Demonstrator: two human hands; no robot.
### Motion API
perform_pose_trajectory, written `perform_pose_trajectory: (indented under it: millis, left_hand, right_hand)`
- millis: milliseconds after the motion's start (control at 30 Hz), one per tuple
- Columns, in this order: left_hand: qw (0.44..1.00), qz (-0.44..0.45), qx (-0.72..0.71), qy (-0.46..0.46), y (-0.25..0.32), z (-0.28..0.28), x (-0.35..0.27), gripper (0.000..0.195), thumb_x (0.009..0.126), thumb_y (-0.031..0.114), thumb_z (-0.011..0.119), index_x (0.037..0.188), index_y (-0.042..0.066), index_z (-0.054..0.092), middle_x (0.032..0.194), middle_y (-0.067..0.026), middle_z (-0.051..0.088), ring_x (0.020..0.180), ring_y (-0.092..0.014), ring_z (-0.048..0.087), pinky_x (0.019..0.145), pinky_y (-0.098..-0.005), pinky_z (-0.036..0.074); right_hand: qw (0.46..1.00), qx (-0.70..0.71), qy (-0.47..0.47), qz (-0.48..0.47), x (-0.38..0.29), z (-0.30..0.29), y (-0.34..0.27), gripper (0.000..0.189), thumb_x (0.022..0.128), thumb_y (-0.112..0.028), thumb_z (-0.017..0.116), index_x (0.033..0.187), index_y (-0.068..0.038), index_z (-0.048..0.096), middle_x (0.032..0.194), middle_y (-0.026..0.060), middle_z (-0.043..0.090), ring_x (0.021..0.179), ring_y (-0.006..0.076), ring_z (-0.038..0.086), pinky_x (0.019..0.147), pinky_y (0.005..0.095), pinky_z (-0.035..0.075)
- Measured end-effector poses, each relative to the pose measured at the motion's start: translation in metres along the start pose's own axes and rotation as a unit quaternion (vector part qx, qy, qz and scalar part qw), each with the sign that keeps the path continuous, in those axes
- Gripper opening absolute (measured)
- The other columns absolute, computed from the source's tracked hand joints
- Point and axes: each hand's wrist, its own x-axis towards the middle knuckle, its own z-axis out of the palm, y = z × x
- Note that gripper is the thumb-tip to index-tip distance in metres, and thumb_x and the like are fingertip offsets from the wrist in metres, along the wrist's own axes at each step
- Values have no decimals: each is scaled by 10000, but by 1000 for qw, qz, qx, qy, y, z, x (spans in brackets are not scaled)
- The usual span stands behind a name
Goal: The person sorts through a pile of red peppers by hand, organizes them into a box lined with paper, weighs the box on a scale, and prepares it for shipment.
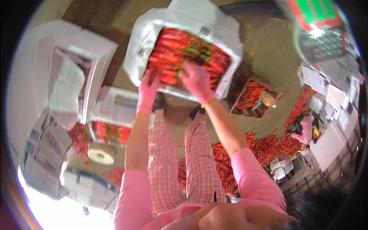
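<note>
Long red chili peppers (pixel 169 51) fill a box lined with white paper or plastic (pixel 201 17) in front of me. They lie in rows, with green stems meeting near the middle. My left hand (pixel 149 89), in a pink glove, is at the box's near left corner, its fingers spread over the edge of the peppers. My right hand (pixel 197 80), gloved in pink with a yellow band at the wrist, reaches over the near middle of the peppers. Its fingertips are blurred, so whether they grip a pepper cannot be told.
A crate of peppers (pixel 253 99) stands on the floor at right, with a large pepper pile (pixel 258 146) behind. Left are a white foam box (pixel 100 49), a box of peppers (pixel 110 132) and a white roll (pixel 100 153). A person in pink (pixel 306 129) crouches at far right.
</note>
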Motion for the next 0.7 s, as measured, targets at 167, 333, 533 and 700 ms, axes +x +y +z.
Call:
perform_pose_trajectory:
  millis: [167,333,533,700]
  left_hand:
    - [986,-82,-143,1,-25,-30,-56,426,968,133,581,1360,-16,506,895,28,573,678,-21,455,560,-178,362]
    - [963,-208,-170,10,-89,-66,-86,388,949,140,594,1313,24,524,897,-24,607,656,-59,514,543,-198,411]
    - [952,-232,-181,81,-117,-88,-86,408,923,122,593,1309,8,532,830,-14,595,610,-67,503,529,-202,415]
    - [980,-129,-147,38,-76,-78,-69,376,955,167,596,1293,2,579,882,-15,611,703,-64,516,610,-210,434]
  right_hand:
    - [995,-2,-80,66,-51,3,13,194,898,-256,574,903,-62,590,823,162,646,831,360,654,702,469,508]
    - [993,3,-67,93,-92,4,26,190,902,-252,563,959,-78,613,848,148,667,832,354,660,704,461,514]
    - [998,3,12,62,-89,6,32,178,895,-248,572,954,-86,617,825,141,670,794,358,662,673,457,516]
    - [997,-54,-10,49,-52,-7,23,134,872,-206,606,842,-77,588,769,146,654,719,332,661,620,433,516]
